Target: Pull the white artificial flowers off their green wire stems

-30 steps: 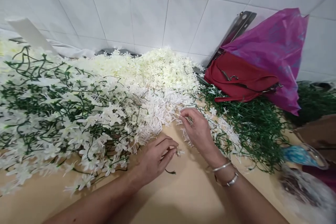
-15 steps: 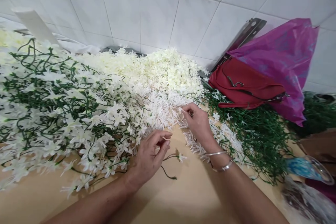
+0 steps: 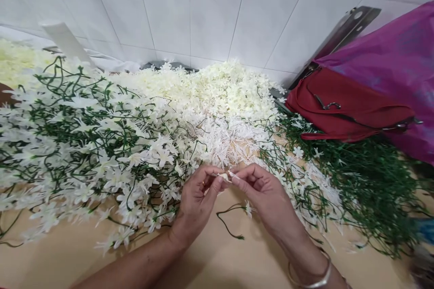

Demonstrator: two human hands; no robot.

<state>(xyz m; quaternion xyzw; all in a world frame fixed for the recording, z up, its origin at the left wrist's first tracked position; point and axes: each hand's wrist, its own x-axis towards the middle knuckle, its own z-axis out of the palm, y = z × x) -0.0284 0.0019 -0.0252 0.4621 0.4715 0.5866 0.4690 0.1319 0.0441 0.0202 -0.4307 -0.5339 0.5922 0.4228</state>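
pinching with both hands, you have your left hand [image 3: 198, 196] closed, thumb against forefinger, on a small white petal piece [image 3: 223, 176], and your right hand [image 3: 269, 196] closed the same way on a thin white strand [image 3: 233, 174]. your fingertips nearly meet, with the two bits just between them; whether the bits touch, you cannot tell from this view. just below the meeting point, a curved green stem [image 3: 225, 226] lies on the tan tabletop [image 3: 217, 262], a small white flower [image 3: 248, 209] at its end near your right wrist. the room you have is towards you, where the tabletop spreads between your forearms. beyond your fingers, white stamen pieces [image 3: 224, 140] crowd close, with cream blossoms [image 3: 230, 88] heaped behind them near the tiled wall [image 3: 217, 13]. on your left, the white-flowered stems [image 3: 101, 144] come right up beside your hand; on your right, green stems [image 3: 369, 185] edge the space, under a red bag [image 3: 349, 110].
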